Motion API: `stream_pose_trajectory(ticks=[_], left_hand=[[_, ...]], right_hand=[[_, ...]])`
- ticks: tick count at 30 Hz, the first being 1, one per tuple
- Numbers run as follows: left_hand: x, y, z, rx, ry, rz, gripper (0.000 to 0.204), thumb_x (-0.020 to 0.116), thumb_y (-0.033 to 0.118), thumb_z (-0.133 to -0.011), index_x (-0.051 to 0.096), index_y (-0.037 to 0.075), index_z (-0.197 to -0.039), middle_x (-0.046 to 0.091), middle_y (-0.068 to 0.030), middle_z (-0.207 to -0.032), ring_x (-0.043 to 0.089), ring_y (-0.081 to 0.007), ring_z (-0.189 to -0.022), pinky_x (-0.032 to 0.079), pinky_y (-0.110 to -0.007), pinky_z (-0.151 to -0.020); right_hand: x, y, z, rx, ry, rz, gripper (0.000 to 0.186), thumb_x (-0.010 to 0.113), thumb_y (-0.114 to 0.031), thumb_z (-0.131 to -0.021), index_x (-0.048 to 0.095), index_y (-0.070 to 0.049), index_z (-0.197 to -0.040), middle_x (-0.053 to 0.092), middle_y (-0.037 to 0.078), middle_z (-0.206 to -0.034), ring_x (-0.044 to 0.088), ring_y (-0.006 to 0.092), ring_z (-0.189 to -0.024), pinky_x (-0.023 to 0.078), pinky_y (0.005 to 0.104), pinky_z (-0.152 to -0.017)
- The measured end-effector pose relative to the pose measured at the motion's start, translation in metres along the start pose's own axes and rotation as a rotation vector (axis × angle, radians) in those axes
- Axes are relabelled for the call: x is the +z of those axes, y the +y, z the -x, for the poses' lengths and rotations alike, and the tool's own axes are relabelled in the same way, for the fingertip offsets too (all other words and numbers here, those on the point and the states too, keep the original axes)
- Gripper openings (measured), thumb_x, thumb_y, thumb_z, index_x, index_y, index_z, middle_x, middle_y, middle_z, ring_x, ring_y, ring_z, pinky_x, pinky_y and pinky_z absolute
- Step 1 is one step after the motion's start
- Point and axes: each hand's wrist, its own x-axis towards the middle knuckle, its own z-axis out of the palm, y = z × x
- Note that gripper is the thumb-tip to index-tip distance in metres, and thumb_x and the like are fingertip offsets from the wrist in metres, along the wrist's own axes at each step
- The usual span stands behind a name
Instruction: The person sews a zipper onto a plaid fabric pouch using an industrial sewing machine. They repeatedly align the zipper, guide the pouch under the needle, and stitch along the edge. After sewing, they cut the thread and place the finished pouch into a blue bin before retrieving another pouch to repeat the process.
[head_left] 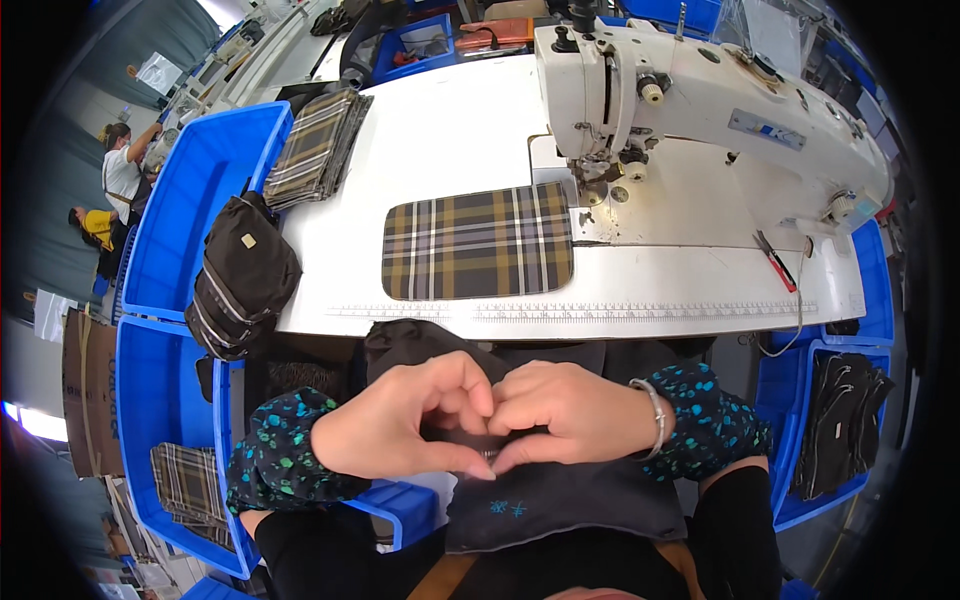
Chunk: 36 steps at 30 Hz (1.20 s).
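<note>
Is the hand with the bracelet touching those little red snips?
Apart: the head view shows the right hand short of the white tabletop and the red snips lying on it, well away.

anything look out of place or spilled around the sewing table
One mild oddity: the black bag slumps at the table's left edge, apparently overhanging the blue bins instead of lying fully on the tabletop. No spill stands out.
</note>
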Motion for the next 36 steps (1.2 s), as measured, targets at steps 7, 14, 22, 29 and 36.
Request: stream_pose_trajectory(ticks=[7, 14, 22, 29, 36], left_hand=[[-0.027, 0.008, 0.021, -0.053, -0.020, -0.103, 0.052, 0.090, 0.000, -0.081, 0.052, 0.004, -0.116, 0.073, -0.0042, -0.092, 0.066, -0.0091, -0.084, 0.049, -0.027, -0.085], [-0.092, -0.001, 0.082, 0.125, 0.523, -0.315, 0.057, 0.095, -0.001, -0.069, 0.058, 0.002, -0.112, 0.071, -0.0020, -0.088, 0.066, -0.0088, -0.087, 0.049, -0.024, -0.084], [-0.112, 0.005, 0.008, 0.059, 0.669, -1.381, 0.036, 0.085, 0.006, -0.072, 0.074, 0.011, -0.105, 0.074, -0.0023, -0.092, 0.064, -0.0231, -0.093, 0.038, -0.041, -0.100], [-0.110, -0.004, -0.145, 0.439, 0.688, -1.287, 0.019, 0.076, 0.018, -0.090, 0.074, 0.004, -0.104, 0.073, -0.0097, -0.097, 0.066, -0.0316, -0.096, 0.049, -0.045, -0.088], [-0.095, 0.001, -0.225, 0.191, 0.553, -1.621, 0.061, 0.072, 0.068, -0.084, 0.074, 0.008, -0.090, 0.070, -0.0105, -0.075, 0.069, -0.0320, -0.082, 0.046, -0.046, -0.089]], right_hand=[[-0.028, -0.006, 0.025, -0.076, 0.014, -0.412, 0.021, 0.089, -0.012, -0.082, 0.071, 0.000, -0.079, 0.071, 0.007, -0.085, 0.062, 0.0286, -0.080, 0.050, 0.0392, -0.074], [-0.092, -0.003, 0.062, -0.092, 0.234, 0.376, 0.015, 0.086, -0.008, -0.075, 0.075, -0.007, -0.084, 0.075, 0.002, -0.096, 0.067, 0.0228, -0.085, 0.051, 0.0324, -0.072], [-0.107, 0.074, 0.032, -0.335, 0.223, 1.144, 0.022, 0.068, -0.011, -0.087, 0.073, -0.005, -0.108, 0.073, 0.010, -0.120, 0.074, 0.0245, -0.097, 0.061, 0.0366, -0.080], [-0.121, 0.138, 0.029, -0.288, 0.076, 1.121, 0.020, 0.067, -0.010, -0.086, 0.071, -0.002, -0.103, 0.074, 0.014, -0.117, 0.075, 0.0263, -0.092, 0.062, 0.0360, -0.077], [-0.114, 0.126, 0.034, -0.315, 0.080, 1.158, 0.019, 0.068, -0.013, -0.081, 0.070, -0.002, -0.096, 0.074, 0.015, -0.112, 0.076, 0.0251, -0.092, 0.063, 0.0348, -0.076]])
